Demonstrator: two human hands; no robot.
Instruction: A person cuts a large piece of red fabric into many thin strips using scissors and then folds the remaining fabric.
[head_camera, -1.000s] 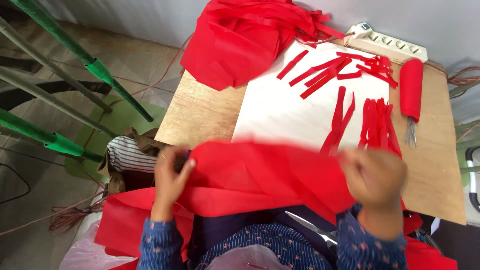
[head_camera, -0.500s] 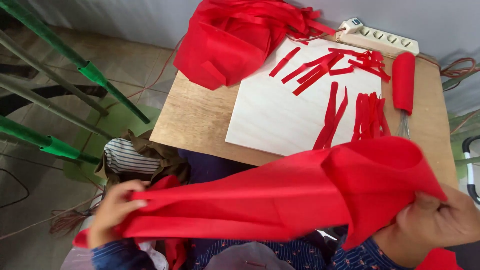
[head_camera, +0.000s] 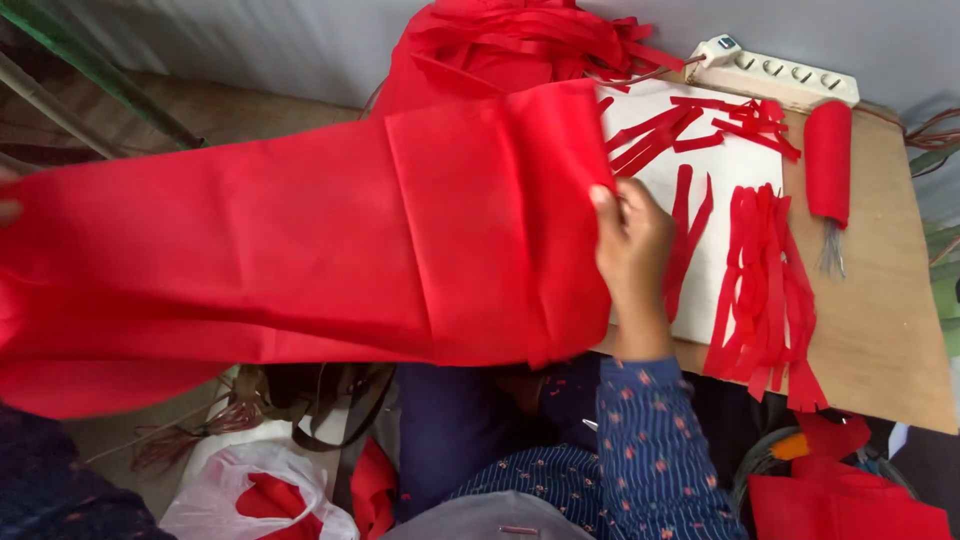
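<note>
Now the red fabric sheet (head_camera: 300, 240) is stretched wide and flat, where half a second ago it hung bunched between both hands. The right hand (head_camera: 632, 240) pinches its right edge with fingers closed on the cloth, over the white board (head_camera: 740, 165). Red strips (head_camera: 765, 275) lie just right of that hand. The left hand (head_camera: 8, 205) shows only as a fingertip at the frame's left edge, so its grip cannot be told.

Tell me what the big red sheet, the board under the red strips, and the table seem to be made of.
Red sheet: likely thin non-woven fabric, matte, holding sharp fold creases.
White board: smooth, flat, matte; perhaps card or coated panel, hard to tell.
Table: plywood by its look, pale brown with visible grain, unpainted.
</note>
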